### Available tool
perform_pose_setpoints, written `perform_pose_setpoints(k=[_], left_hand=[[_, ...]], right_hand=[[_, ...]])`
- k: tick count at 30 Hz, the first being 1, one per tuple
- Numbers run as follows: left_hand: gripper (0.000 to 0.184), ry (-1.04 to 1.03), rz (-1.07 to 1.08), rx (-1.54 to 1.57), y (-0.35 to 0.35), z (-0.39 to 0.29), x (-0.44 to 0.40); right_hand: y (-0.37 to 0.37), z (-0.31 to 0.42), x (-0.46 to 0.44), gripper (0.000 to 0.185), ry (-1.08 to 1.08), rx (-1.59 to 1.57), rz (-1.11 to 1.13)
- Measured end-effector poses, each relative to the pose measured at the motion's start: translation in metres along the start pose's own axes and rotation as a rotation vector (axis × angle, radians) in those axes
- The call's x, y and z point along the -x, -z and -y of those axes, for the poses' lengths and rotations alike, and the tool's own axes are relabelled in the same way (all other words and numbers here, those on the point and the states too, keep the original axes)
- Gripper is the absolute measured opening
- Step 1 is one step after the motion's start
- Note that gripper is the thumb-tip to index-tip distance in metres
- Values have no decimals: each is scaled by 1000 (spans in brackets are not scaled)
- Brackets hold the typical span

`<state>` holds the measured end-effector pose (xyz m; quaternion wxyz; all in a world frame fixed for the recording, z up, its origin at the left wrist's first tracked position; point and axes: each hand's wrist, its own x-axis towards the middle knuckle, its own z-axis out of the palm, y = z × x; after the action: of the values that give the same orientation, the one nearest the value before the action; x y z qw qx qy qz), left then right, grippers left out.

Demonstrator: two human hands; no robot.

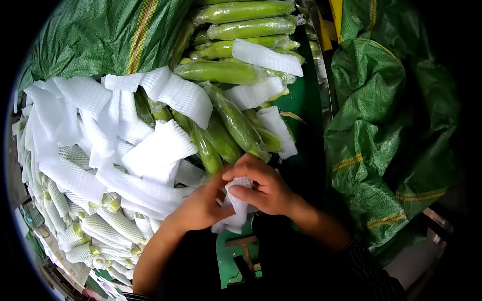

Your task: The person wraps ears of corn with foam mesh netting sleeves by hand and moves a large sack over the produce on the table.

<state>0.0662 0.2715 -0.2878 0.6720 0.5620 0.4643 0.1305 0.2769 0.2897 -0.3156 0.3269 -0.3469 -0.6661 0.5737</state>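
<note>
Clear film wraps the long green vegetables [221, 72], which lie in a row at the far middle and aslant closer in. On the left, mesh-like foam nets hold the sleeved vegetables [108, 226], pale ends poking out, and loose foam strips [158, 150] heap over them. A green woven sack [100, 42] covers the far left; another, the crumpled sack [369, 120], fills the right side, its contents hidden.

At the near middle, just beside the closest wrapped vegetables, is a crumpled white foam piece [240, 208]. The right hand [266, 188] pinches it between thumb and fingers — the left hand [198, 208] grips its left side, fingers curled.

A strip of dark green tabletop [307, 95] runs between the wrapped vegetables and the right-hand table edge; the heaped foam crowds the left forearm.
</note>
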Motion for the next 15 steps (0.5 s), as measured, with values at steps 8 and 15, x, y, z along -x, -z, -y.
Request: perform_pose_setpoints(k=[8, 15], left_hand=[[47, -328, -275, 240, 8, 4, -1], [24, -282, -420, 603, 1, 33, -4]], right_hand=[[-40, 11, -8, 29, -234, -610, -389], [-46, 5, -6, 39, -250, -503, -259]])
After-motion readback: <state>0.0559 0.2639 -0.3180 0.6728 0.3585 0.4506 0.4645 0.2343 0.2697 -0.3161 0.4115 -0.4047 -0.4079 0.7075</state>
